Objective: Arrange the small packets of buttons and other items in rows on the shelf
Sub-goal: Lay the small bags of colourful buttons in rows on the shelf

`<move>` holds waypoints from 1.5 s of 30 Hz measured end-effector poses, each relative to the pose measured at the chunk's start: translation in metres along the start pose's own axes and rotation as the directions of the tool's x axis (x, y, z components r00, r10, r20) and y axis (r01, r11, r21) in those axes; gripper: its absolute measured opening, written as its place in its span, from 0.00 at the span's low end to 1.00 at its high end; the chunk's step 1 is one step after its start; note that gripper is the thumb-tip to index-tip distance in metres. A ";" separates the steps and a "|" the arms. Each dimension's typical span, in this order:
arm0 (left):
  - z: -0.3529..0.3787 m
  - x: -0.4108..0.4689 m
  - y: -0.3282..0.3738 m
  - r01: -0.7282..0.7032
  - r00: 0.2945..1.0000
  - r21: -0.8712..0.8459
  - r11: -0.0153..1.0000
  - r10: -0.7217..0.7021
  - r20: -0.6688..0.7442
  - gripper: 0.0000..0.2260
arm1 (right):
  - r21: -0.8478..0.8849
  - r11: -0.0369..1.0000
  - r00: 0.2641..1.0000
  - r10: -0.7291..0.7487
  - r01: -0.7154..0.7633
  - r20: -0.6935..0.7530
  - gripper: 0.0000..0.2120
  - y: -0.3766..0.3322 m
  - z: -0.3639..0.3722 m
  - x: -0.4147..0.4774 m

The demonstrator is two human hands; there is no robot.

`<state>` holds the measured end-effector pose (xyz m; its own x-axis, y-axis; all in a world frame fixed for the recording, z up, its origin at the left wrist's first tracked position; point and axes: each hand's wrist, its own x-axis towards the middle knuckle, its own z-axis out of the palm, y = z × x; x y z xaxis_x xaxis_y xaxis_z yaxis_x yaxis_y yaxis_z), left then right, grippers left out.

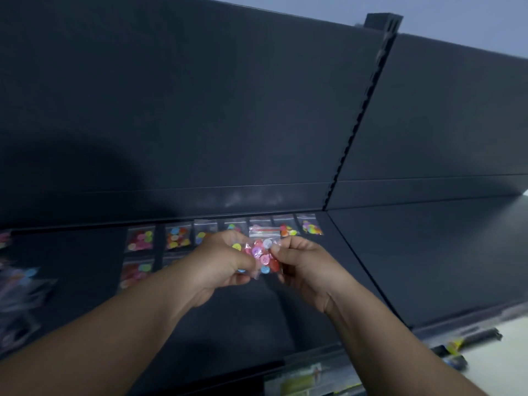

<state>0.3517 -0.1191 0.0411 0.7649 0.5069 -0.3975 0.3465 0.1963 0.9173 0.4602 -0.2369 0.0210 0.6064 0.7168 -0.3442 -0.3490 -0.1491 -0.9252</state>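
Note:
A clear zip packet of pink, red and blue buttons (263, 252) is held upright above the dark shelf (257, 310), pinched between my left hand (225, 261) and my right hand (303, 264). My left hand also seems to hold more packets, mostly hidden in its fingers. Behind the hands, a row of several button packets (177, 237) lies flat along the shelf's back edge, ending at a packet (310, 225) by the shelf joint. Part of a second row (135, 274) starts at the left, partly hidden by my left arm.
A blurred pile of loose packets (20, 284) lies at the shelf's far left. The dark back panel (200, 110) rises behind, with a slotted upright post (360, 115). A neighbouring shelf (428, 252) lies to the right. Small items (454, 350) sit below the front edge.

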 end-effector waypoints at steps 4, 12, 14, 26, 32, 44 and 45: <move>0.025 0.003 0.001 -0.001 1.000 -0.021 1.000 0.001 -0.020 0.10 | -0.071 0.997 0.985 -0.037 0.025 -0.166 0.12 0.000 -0.056 0.008; 0.041 0.006 0.007 0.055 0.968 -0.171 0.984 -0.095 -0.233 0.04 | -0.453 0.888 0.895 -0.138 -0.078 -0.424 0.06 0.001 -0.130 0.039; 0.043 0.005 0.006 0.047 0.963 -0.131 0.990 -0.080 -0.259 0.04 | -0.553 0.825 0.883 -0.170 -0.115 -0.437 0.07 0.003 -0.132 0.048; 0.046 0.001 -0.002 -0.023 0.952 -0.043 0.999 0.009 -0.307 0.09 | -0.813 0.574 0.903 -0.295 -0.095 -0.313 0.03 0.006 -0.136 0.062; 0.047 -0.004 -0.001 0.005 0.954 -0.178 0.984 -0.058 -0.294 0.08 | -0.805 0.585 0.852 -0.467 0.096 -0.238 0.06 -0.012 -0.105 0.037; 0.000 -0.033 -0.019 -0.076 0.916 -0.323 0.943 -0.063 -0.397 0.10 | -0.324 0.942 0.951 0.016 0.089 0.308 0.07 -0.001 0.033 -0.001; -0.009 -0.038 -0.023 -0.070 0.911 -0.299 0.952 -0.061 -0.407 0.09 | -0.329 0.941 0.950 0.031 0.076 0.309 0.07 0.002 0.040 -0.001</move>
<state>0.3096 -0.1352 0.0352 0.4551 0.7916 -0.4078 0.1137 0.4025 0.9083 0.4306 -0.2109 0.0257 0.3447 0.8873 -0.3063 -0.0472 -0.3095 -0.9497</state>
